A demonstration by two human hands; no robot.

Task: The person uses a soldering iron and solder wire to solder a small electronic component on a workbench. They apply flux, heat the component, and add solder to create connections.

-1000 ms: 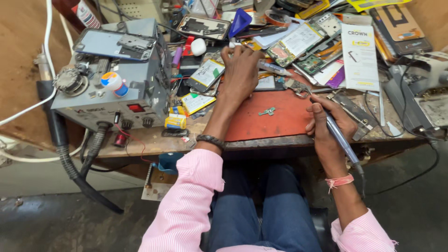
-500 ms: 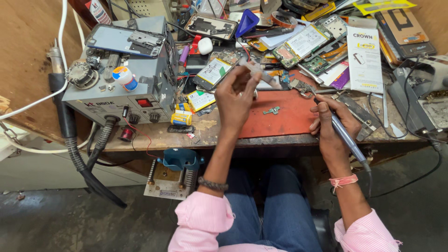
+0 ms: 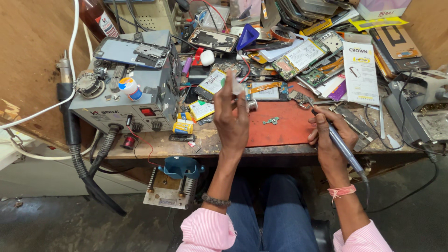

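Note:
My left hand (image 3: 232,122) is raised over the bench's front edge, fingers pinched on a small clear tube (image 3: 237,87) held upright. My right hand (image 3: 329,135) rests at the right end of the red work mat (image 3: 289,130) and grips a pen-shaped soldering iron (image 3: 342,148) with a blue-grey handle, tip pointing up-left towards a small circuit board (image 3: 301,97). A small metal part (image 3: 270,121) lies alone on the mat between the hands.
A grey rework station (image 3: 126,105) with a black hose (image 3: 77,154) fills the left of the bench. Phone boards, batteries and screens crowd the back. A white packet (image 3: 361,72) lies at right. A blue-topped stand (image 3: 178,169) sits below the bench edge.
My left hand has drawn back from the clutter at the back of the bench and lifted, now pinching the small clear tube. The right hand keeps the iron, nearly still.

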